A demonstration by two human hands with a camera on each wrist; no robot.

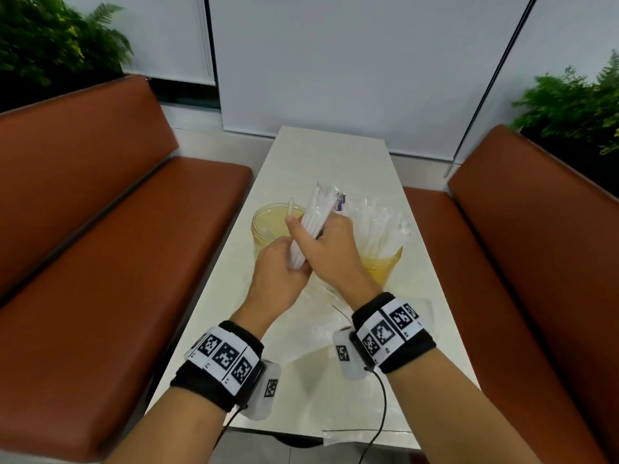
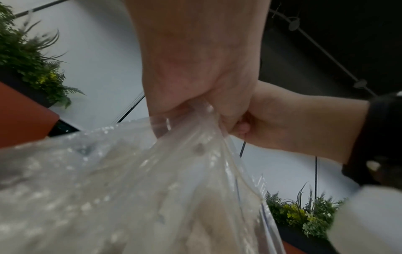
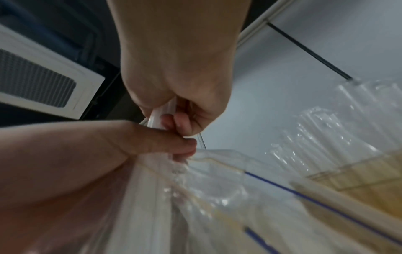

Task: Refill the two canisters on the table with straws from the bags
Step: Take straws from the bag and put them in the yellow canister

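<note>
A bundle of white wrapped straws point(image 1: 313, 217) stands tilted above the table, between two amber see-through canisters. My right hand point(image 1: 321, 236) grips the bundle around its middle; the straws point(image 3: 158, 118) run through its fist. My left hand point(image 1: 284, 262) is curled round the bundle's lower end and the gathered mouth of a clear plastic bag point(image 2: 152, 171), which hangs below both hands. The left canister point(image 1: 268, 226) holds a single straw. The right canister point(image 1: 382, 266) is packed with wrapped straws point(image 3: 326, 128).
The narrow white table point(image 1: 335, 155) runs away from me between two brown padded benches point(image 1: 117, 262). A second flat clear bag point(image 1: 351, 437) lies at the near edge. Green plants point(image 1: 576, 105) stand behind both benches. Cables hang from my wrist bands.
</note>
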